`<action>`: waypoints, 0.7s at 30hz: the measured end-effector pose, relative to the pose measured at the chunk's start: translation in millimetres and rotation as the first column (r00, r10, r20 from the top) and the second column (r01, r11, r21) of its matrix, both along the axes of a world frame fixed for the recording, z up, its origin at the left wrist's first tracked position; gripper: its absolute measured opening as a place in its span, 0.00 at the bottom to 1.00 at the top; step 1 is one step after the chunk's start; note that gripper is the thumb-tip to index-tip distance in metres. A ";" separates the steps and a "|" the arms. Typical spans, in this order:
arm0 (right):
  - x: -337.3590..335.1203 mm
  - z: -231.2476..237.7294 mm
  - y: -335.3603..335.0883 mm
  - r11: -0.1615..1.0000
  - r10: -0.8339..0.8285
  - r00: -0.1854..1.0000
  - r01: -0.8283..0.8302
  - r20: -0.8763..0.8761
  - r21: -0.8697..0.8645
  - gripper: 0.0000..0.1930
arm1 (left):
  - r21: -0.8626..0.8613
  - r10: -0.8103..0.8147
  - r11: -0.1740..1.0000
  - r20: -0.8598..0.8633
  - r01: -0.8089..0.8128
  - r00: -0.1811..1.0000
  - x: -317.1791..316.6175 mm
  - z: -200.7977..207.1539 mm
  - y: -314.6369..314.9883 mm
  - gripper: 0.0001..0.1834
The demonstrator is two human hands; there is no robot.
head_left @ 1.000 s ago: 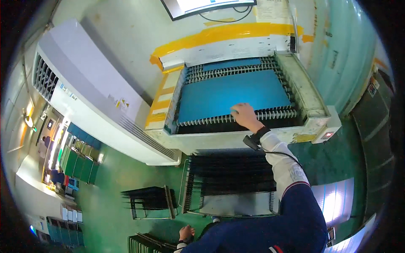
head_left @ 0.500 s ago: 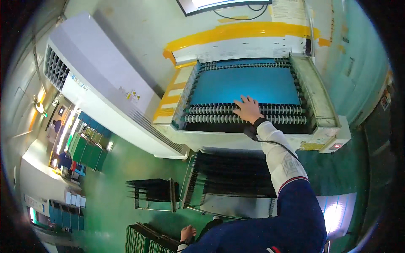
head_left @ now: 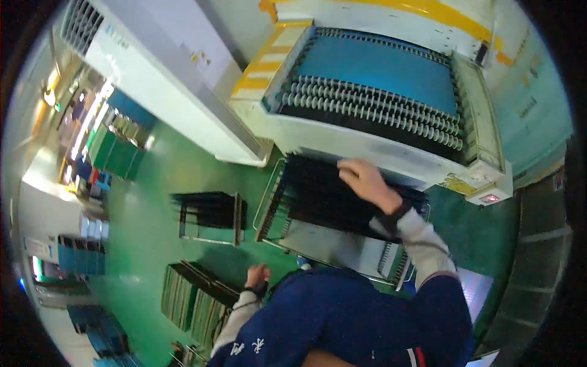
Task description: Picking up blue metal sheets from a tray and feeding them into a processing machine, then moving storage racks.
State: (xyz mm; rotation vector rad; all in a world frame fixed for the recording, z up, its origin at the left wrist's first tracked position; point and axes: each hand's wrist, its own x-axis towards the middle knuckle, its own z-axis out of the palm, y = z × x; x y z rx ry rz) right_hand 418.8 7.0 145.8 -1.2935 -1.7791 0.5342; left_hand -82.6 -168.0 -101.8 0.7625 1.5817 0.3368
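My right hand [head_left: 370, 185] hangs over a metal rack [head_left: 264, 211] of upright black sheets [head_left: 318, 189]. Its fingers are stretched out and slightly bent, and nothing is in them; motion blurs the hand a little. Down at my side, my left hand [head_left: 258, 275] is loosely curled with nothing visible in it, close to a stack of green-edged panels [head_left: 177, 296]. Beyond the rack, a flat blue panel [head_left: 379, 67] lies on a roller conveyor machine, behind the front rows of white roller discs [head_left: 367, 107].
A tall white cabinet unit [head_left: 165, 67] stands left of the conveyor. A smaller rack [head_left: 211, 211] of black sheets is on the green floor [head_left: 137, 226]. Yellow tape [head_left: 269, 58] marks the machine's left side. A lit switch [head_left: 490, 199] sits at its right front corner.
My right hand has drawn back from the conveyor rollers and come down over the rack. My view has tilted downward. The left hand still hangs low at my side.
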 end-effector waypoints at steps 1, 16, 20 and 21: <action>-7.2 -11.1 -27.9 0.997 0.067 0.997 -0.069 -0.042 -0.045 0.12 | -0.117 0.297 0.951 0.105 -0.285 0.949 16.9 12.3 20.1 0.12; -90.4 -150.4 -139.3 0.831 0.106 0.858 0.201 0.502 -0.519 0.10 | -0.161 0.339 0.939 0.268 -0.305 0.902 -21.2 5.8 10.8 0.11; -96.0 -160.4 -128.6 0.868 0.078 0.814 0.229 0.576 -0.441 0.08 | -0.164 0.329 0.939 0.165 -0.303 0.930 -64.0 -18.6 -4.6 0.11; -95.9 -154.6 -123.8 0.870 0.089 0.813 0.218 0.575 -0.442 0.08 | -0.178 0.336 0.937 0.216 -0.302 0.917 -76.0 -33.4 -9.4 0.11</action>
